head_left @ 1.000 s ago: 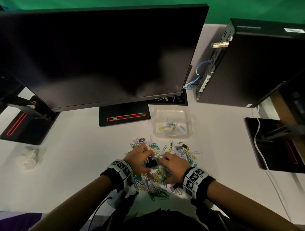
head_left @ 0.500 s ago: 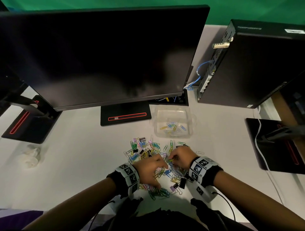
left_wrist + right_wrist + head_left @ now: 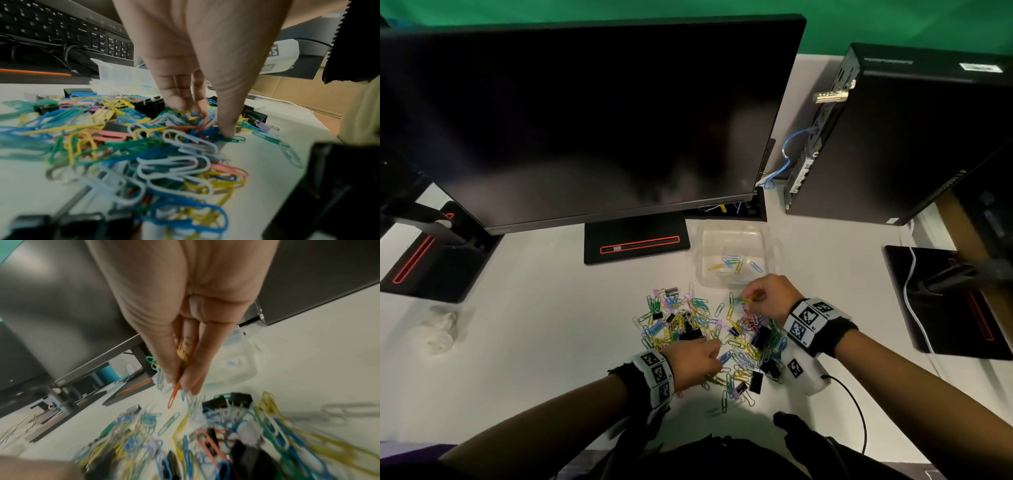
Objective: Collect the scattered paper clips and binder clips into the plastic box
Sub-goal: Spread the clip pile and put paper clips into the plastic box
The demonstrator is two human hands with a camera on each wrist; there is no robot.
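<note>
Here the right hand (image 3: 768,298) sits just below the plastic box (image 3: 736,253) at centre right of the head view, its grip narrow and pinching a small bunch of paper clips (image 3: 180,363), an orange one dangling lowest in the right wrist view. To do this step well, I judge it should lift clear of the box's near wall, let go only once above the floor of the box, and keep the pinch tight until then, since the loose orange clip looks likely to slip. The left hand (image 3: 697,363) is lower in the frame, fingertips (image 3: 225,131) down in the pile (image 3: 709,332) with the thumb set apart from the fingers; whether that grip has closed on anything I cannot tell. It would do better to gather several clips at once, and to take the black binder clips (image 3: 691,334) singly, as they are bulkier.

The box stands on the white tabletop (image 3: 534,325), under the monitor's lower right corner. It holds only a few blue and yellow paper clips; no binder clip shows inside. Most clips lie in the pile.
</note>
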